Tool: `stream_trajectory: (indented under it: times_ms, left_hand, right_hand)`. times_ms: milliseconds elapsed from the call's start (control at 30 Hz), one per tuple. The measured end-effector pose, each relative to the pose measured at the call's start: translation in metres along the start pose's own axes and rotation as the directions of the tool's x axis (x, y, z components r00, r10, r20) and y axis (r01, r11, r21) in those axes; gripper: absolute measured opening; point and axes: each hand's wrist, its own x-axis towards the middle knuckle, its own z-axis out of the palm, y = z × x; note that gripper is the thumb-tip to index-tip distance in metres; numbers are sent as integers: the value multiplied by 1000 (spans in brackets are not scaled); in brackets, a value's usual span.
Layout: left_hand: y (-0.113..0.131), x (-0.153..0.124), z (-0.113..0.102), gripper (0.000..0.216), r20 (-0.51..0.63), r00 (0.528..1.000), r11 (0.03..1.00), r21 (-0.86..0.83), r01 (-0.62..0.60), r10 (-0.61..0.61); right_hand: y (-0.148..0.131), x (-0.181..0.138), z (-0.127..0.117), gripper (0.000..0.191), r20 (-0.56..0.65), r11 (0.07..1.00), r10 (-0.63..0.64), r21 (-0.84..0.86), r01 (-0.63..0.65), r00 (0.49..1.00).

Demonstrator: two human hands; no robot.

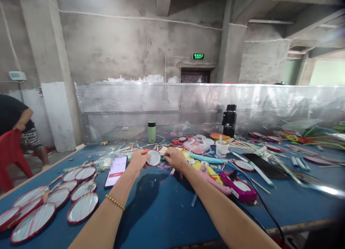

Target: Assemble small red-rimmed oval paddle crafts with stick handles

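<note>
My left hand (pixel 140 158) pinches a small round disc (pixel 153 157) by its left edge. The disc has a pale white face and a red rim, and is tilted toward me above the blue table (pixel 161 209). Close by its right edge is my right hand (pixel 174 158), fingers curled together and pointing down; whatever they hold is too small or hidden. Tangled coloured strings (pixel 164 167) lie under the hands. Left of my left wrist is a lit phone (pixel 116 171). Several larger red-rimmed discs (pixel 83 208) with sticks lie at the left.
A pink-handled tool (pixel 214 180) and a purple corded device (pixel 239 188) lie right of my right forearm. Behind stand a green bottle (pixel 151 133), a black flask (pixel 229 121) and a white cup (pixel 222 148). A perforated metal screen (pixel 129 109) backs the table. A person (pixel 25 125) is at far left.
</note>
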Motion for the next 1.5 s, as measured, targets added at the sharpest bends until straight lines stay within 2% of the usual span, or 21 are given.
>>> stream_trajectory:
  times_ms: [100,200,333,400,600,767,833,900,1000,1233,1500]
  left_hand:
    - [2,-4,3,9,71,997,1000,-1,1,0]
    - [4,-11,7,13,193,981,1000,-11,20,-18]
    - [4,-21,11,27,404,911,993,-48,110,-81]
    - [3,-23,13,34,443,891,989,-58,139,-100]
    - [-2,-23,15,35,474,872,977,-94,190,-124]
    - [-2,-25,16,30,507,856,978,-106,178,-101]
    - [-3,-25,17,33,493,865,987,-64,145,-95]
    - [-5,-24,20,36,444,893,996,8,85,-79]
    - [-9,-20,24,30,372,928,997,81,-5,-26]
    - [-9,-22,24,30,458,888,995,55,-87,52]
    - [-5,-21,24,24,398,915,994,53,-99,70]
  right_hand:
    - [5,-1,-6,15,-42,990,79,120,-73,996]
    - [6,-3,-10,14,-58,972,124,206,-110,991]
    - [-2,-8,-12,12,-72,956,142,267,-119,987]
    - [-9,-10,-11,13,-69,951,149,285,-124,986]
    - [-20,-13,-8,14,-50,945,151,300,-129,987]
    - [-21,-13,-9,15,-22,944,142,304,-128,990]
    - [-21,-14,-10,15,-13,942,130,313,-119,991]
    - [-21,-14,-11,15,-2,939,117,325,-110,993]
    - [-20,-14,-13,14,30,930,97,353,-101,995]
    - [-12,-13,-15,11,87,896,86,430,-115,993]
    - [-9,-13,-15,12,102,866,70,488,-111,992]
